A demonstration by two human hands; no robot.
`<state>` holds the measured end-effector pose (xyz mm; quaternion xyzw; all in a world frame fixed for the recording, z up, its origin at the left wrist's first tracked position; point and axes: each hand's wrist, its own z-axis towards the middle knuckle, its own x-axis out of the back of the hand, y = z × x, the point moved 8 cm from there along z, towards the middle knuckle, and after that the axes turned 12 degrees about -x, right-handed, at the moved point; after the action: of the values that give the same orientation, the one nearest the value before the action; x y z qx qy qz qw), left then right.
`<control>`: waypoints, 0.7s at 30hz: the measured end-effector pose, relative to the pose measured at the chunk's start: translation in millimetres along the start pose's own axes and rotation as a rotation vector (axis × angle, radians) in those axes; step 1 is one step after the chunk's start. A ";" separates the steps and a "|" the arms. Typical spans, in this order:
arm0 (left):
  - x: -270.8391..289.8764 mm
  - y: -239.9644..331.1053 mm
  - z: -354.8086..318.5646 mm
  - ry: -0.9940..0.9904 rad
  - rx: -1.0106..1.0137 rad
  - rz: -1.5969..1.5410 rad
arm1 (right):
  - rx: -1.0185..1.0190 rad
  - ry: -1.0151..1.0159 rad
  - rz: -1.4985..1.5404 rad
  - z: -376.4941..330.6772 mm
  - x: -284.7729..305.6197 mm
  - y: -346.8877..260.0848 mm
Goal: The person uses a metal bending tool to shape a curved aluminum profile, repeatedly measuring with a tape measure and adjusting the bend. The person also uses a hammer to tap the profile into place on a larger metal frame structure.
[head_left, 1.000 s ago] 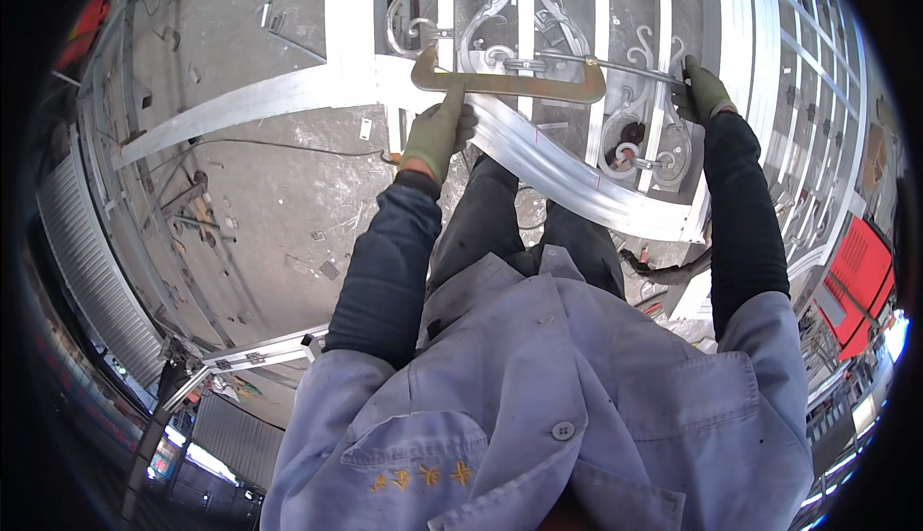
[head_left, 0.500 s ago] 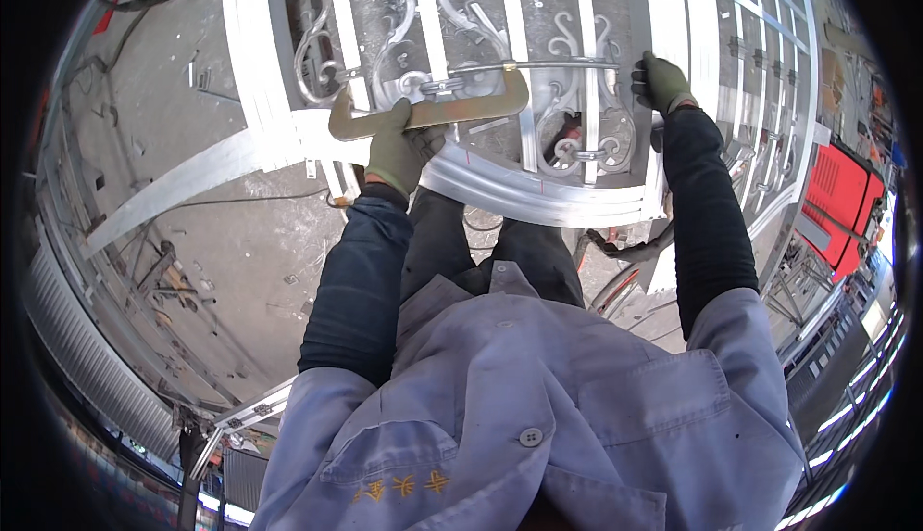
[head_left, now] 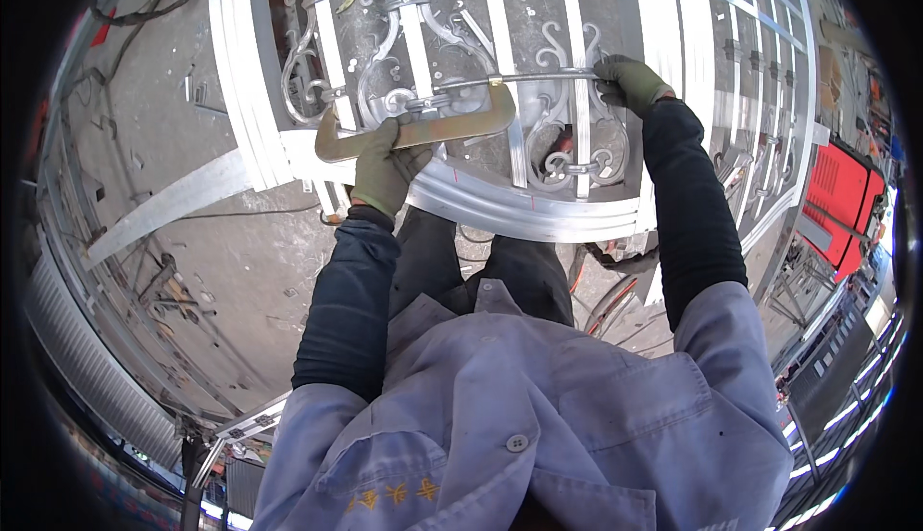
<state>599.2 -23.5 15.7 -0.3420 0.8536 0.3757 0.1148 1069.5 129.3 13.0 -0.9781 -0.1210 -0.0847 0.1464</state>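
Observation:
A brass-coloured C-clamp (head_left: 452, 133) lies across the lower end of a silver metal frame (head_left: 240, 69) with upright bars and scrollwork. My gloved left hand (head_left: 381, 173) is closed around the clamp's back, near its left end. At the right, my gloved right hand (head_left: 631, 87) has its fingers closed on the end of the clamp's screw rod (head_left: 543, 76), which runs across the bars. The fingertips are partly hidden. Below the clamp, a curved silver rail (head_left: 538, 212) joins the frame's sides. Whether the clamp's jaws press on anything cannot be made out.
Scroll ornaments (head_left: 577, 167) sit between the bars. A long curved metal strip (head_left: 163, 209) extends left from the frame. Another barred panel (head_left: 760, 69) stands at the right, with a red case (head_left: 838, 199) beyond it. Cables (head_left: 615, 300) lie near my legs.
My right hand has moved left from the frame's right side and closed on the screw rod's end. The clamp and my left hand sit slightly lower and farther left in view.

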 end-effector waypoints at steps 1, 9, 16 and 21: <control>0.2 0.1 1.0 -0.013 -0.004 0.003 | 0.025 0.004 0.016 1.0 0.1 -0.7; -0.9 -0.2 -1.0 -0.017 -0.059 -0.078 | 0.530 -0.014 -0.586 -1.2 -0.4 -15.0; -3.0 3.1 -3.7 0.030 -0.056 -0.006 | 0.222 -0.093 -0.092 5.5 4.6 -10.9; 2.2 -5.2 2.5 0.032 -0.051 0.002 | 0.632 -0.049 -0.246 8.4 14.2 -20.8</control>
<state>601.0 -25.4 10.1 -0.3500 0.8458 0.3921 0.0920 1078.8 154.1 13.5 -0.8642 -0.2620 -0.0367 0.4279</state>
